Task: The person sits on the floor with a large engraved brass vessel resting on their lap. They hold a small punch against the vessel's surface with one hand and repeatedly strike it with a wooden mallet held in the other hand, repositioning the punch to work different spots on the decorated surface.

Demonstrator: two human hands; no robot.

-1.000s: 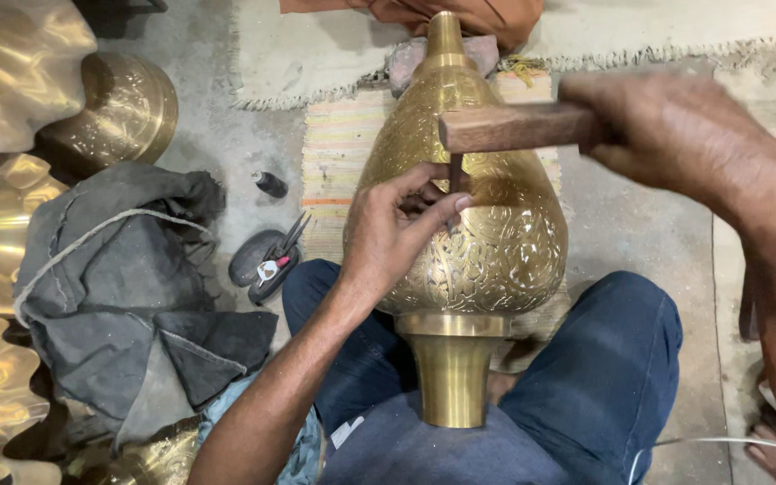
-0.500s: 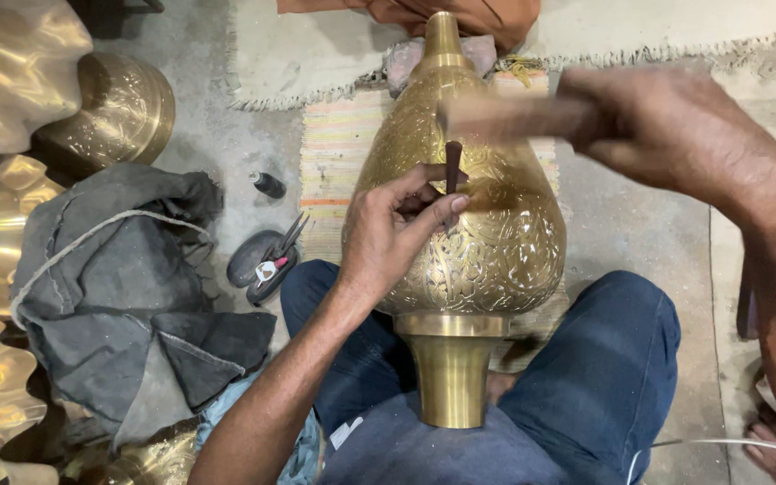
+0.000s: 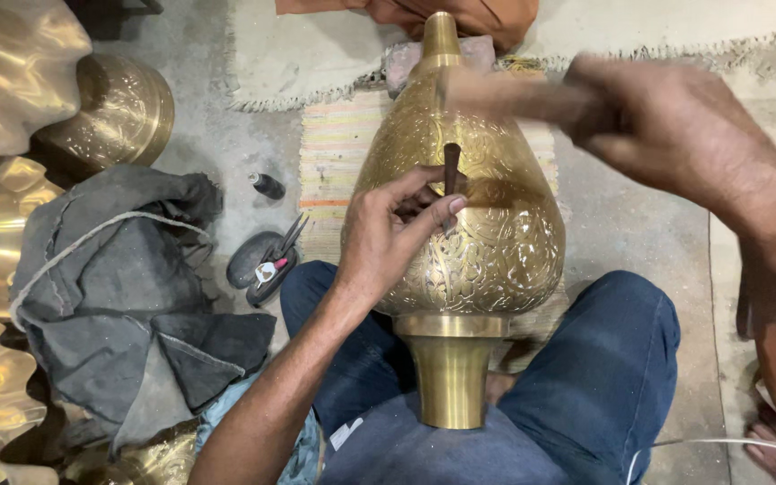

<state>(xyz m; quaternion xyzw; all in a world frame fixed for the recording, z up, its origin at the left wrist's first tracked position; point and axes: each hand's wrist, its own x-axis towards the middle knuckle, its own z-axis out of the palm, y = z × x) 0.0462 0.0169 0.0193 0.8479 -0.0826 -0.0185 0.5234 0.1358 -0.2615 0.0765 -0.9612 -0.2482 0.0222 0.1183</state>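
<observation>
A large engraved brass vessel point(image 3: 487, 242), pear-shaped with a plain neck, lies between my knees with its tip pointing away. My left hand point(image 3: 388, 233) rests on its side and pinches a short dark metal punch point(image 3: 451, 166) upright against the surface. My right hand point(image 3: 666, 126) hovers above the vessel's upper part and grips a wooden-headed hammer point(image 3: 496, 94), which is blurred by motion, raised a little above the punch.
Shiny fluted brass pieces point(image 3: 11, 81) and a round brass bowl point(image 3: 123, 112) lie at the left. A grey cloth with a cord point(image 3: 110, 287) sits beside my left leg. Pliers on a dark stone point(image 3: 267, 260) and a small black cylinder point(image 3: 267, 186) rest on the concrete floor. A striped mat point(image 3: 334, 162) lies under the vessel.
The hammer has lifted off the punch head and moved up and away, now blurred. My left hand still holds the punch on the same spot.
</observation>
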